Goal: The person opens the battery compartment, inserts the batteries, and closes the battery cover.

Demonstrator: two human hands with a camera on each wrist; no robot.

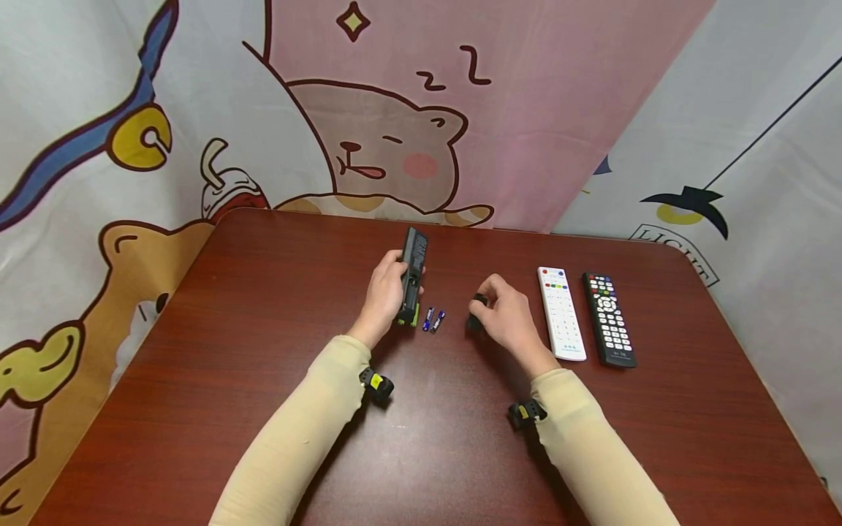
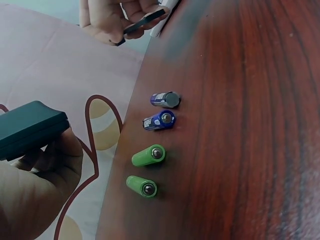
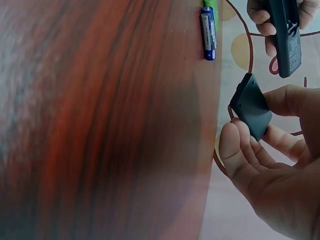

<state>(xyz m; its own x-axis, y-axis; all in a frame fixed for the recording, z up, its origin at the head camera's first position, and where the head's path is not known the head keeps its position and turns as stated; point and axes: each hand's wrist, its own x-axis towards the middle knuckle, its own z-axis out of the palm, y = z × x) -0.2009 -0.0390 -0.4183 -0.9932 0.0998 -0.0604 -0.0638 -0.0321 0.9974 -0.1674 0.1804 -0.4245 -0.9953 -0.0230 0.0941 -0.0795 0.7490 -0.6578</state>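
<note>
My left hand (image 1: pixel 384 292) grips a black remote control (image 1: pixel 414 256) above the table, its fingers wrapped around the sides. In the right wrist view the open battery compartment (image 3: pixel 291 22) of that remote faces the camera. Off to the right, my right hand (image 1: pixel 508 318) pinches a small black battery cover (image 3: pixel 252 107) between thumb and fingers, apart from the remote. Between the hands lie two blue batteries (image 2: pixel 160 121), side by side on the table. Two green batteries (image 2: pixel 149 156) lie beside them, partly hidden by the remote in the head view.
A white remote control (image 1: pixel 562 314) lies right of my right hand, with another black remote control (image 1: pixel 609 319) beyond it. The brown table (image 1: pixel 263 351) ends at the back against a printed cloth (image 1: pixel 520 146) with cartoon figures.
</note>
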